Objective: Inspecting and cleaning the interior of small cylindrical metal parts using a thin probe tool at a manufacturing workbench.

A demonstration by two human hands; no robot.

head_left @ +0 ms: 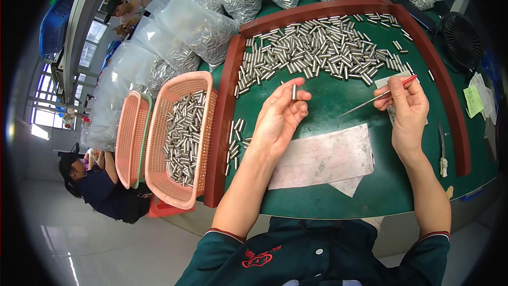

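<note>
My left hand (279,119) is turned palm up and grips one small shiny metal cylinder (294,92) between thumb and fingers. My right hand (405,108) is closed round a thin pointed tool with a red end (365,107). Its tip points left toward the space between my hands and touches nothing. Below the hands, a stained whitish cloth (325,159) lies folded on the green table (317,204). Beyond them spreads a large heap of similar metal cylinders (317,47). Several more cylinders (233,145) lie left of my left forearm.
Dark red wooden rails (222,137) border the work area. To the left stand a pink basket (152,148) of cylinders and another pink basket (126,143). Clear bags of cylinders (241,0) line the back. A black fan (459,39) sits far right. Two people (106,190) (127,10) are at left.
</note>
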